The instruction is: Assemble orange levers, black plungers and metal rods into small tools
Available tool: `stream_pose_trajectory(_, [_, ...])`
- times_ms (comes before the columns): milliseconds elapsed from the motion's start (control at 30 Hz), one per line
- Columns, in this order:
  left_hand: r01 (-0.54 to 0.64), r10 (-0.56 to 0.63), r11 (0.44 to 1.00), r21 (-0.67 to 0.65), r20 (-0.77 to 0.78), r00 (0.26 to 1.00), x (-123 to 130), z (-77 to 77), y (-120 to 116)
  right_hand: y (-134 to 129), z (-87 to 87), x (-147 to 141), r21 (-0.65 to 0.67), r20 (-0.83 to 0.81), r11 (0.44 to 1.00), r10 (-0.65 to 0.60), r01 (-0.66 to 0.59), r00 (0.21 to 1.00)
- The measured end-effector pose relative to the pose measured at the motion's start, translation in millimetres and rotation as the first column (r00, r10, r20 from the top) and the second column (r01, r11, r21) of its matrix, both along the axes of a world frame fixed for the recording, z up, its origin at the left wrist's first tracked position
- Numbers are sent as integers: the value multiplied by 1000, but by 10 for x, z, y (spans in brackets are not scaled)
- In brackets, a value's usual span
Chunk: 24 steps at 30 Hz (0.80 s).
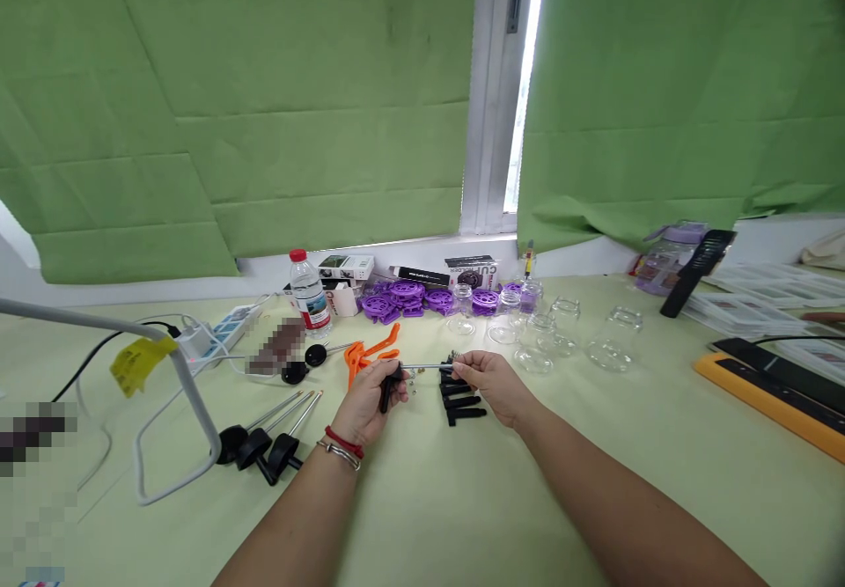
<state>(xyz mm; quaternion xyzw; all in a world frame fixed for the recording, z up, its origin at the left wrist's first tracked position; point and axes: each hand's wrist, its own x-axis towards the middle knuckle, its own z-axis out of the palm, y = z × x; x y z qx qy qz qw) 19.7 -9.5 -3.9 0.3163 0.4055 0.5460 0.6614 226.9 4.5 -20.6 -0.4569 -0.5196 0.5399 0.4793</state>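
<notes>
A black part with a thin metal rod lies level between my hands. My left hand is closed around its black end. At the rod's other end, the fingertips of my right hand are pinched together, with what looks like a small spring beside them. Several black handle pieces lie in a column on the table just under my right fingers. Small metal bits are scattered near my left fingertips. Orange clamps rest behind my left hand.
Black round-ended pieces with rods lie at left, near a grey metal frame. A water bottle, purple parts and glass vessels stand along the back. An orange-and-black tool is at right.
</notes>
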Motion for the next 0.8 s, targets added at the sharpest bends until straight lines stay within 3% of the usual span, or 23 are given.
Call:
stream_pose_trajectory(467, [2,-2,1000,-2,-18,1000,14,25,-4,-5,10,11,94,134,994,34,-47,990])
stream_pose_trajectory(633, [14,-14,1000,2,-28,1000,9,22,-3,2,2,8,209,193,977,-6,-35,981])
stream_pose_trajectory(800, [20,-20,1000,11,-34,999,2,16,3,3,-6,5,239,200,971,-41,-8,979])
